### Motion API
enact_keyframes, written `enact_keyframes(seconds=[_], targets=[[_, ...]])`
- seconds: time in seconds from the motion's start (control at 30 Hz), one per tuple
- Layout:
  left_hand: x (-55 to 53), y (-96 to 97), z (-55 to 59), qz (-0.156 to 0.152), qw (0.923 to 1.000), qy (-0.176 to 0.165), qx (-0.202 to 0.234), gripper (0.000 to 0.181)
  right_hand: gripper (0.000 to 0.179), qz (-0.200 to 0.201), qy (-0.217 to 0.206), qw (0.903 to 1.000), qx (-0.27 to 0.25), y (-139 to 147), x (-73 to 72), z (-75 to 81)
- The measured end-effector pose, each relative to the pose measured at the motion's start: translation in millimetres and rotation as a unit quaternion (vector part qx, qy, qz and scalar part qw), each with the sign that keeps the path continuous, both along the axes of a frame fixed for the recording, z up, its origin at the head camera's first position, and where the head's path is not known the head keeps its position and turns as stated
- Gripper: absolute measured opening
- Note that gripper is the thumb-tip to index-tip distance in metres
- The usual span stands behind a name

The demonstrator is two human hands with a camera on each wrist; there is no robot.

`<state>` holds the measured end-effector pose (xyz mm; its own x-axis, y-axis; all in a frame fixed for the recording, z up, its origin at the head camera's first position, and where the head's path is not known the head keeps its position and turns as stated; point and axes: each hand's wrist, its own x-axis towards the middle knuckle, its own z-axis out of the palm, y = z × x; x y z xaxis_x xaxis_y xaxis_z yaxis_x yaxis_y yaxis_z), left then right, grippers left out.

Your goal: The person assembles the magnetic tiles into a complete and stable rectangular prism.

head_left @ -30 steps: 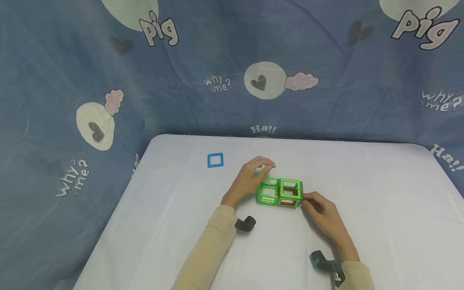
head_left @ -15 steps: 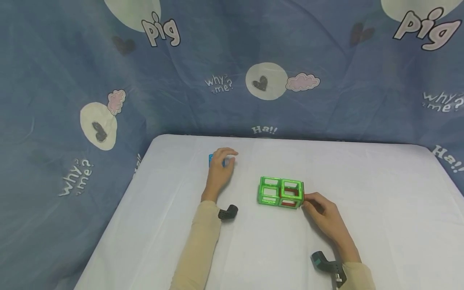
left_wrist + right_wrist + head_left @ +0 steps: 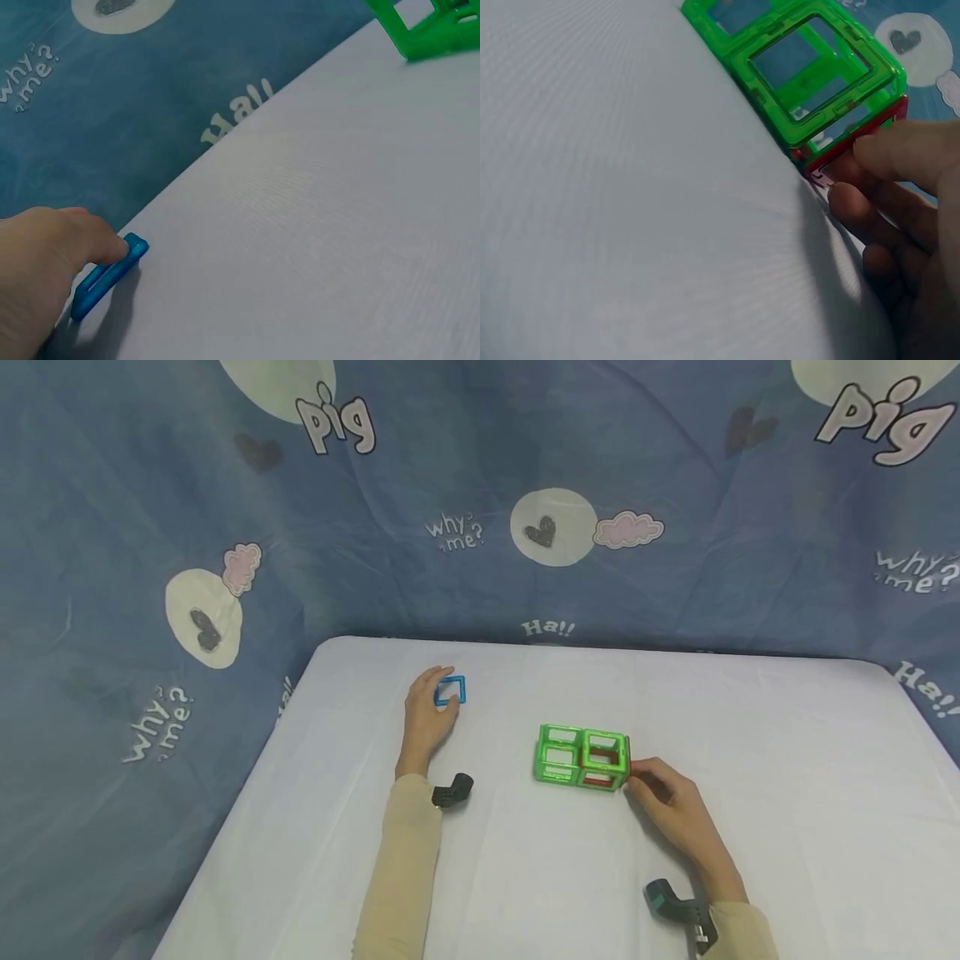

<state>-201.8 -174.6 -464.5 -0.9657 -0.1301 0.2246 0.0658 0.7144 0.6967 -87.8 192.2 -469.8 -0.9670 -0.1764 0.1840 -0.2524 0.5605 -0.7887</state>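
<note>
My left hand (image 3: 426,718) pinches a blue square magnetic tile (image 3: 109,283), an open frame, at the far left of the table. The left wrist view has the tile tilted, its shadow on the cloth below. At the middle of the table lies a box-shaped block of green magnetic tiles (image 3: 761,97), two squares long, with some red showing inside. A red tile (image 3: 855,139) forms its right end. There my right hand (image 3: 675,810) holds the block, thumb and fingers at the red tile's edge.
A white cloth (image 3: 300,893) covers the table. Behind it and to the left hangs a blue printed curtain (image 3: 390,585). A dark camera mount (image 3: 453,791) sits on the left wrist, and another mount (image 3: 671,903) on the right.
My left hand has left the green block, moved left to the blue tile and taken hold of it. My right hand stays at the block's red end.
</note>
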Motion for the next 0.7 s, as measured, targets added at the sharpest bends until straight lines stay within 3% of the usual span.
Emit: enact_keyframes(seconds=[0.27, 0.7], targets=[[0.6, 1.8, -1.1, -0.015, 0.9973, -0.002, -0.071, 0.042, 0.028, 0.026, -0.021, 0.9994, -0.003, 2.1, 1.7, 1.0], [3.3, 2.6, 0.7, -0.024, 0.9968, 0.008, -0.075, 0.038, 0.032, 0.027, -0.022, 0.9994, 0.001, -0.6, 1.3, 1.6]])
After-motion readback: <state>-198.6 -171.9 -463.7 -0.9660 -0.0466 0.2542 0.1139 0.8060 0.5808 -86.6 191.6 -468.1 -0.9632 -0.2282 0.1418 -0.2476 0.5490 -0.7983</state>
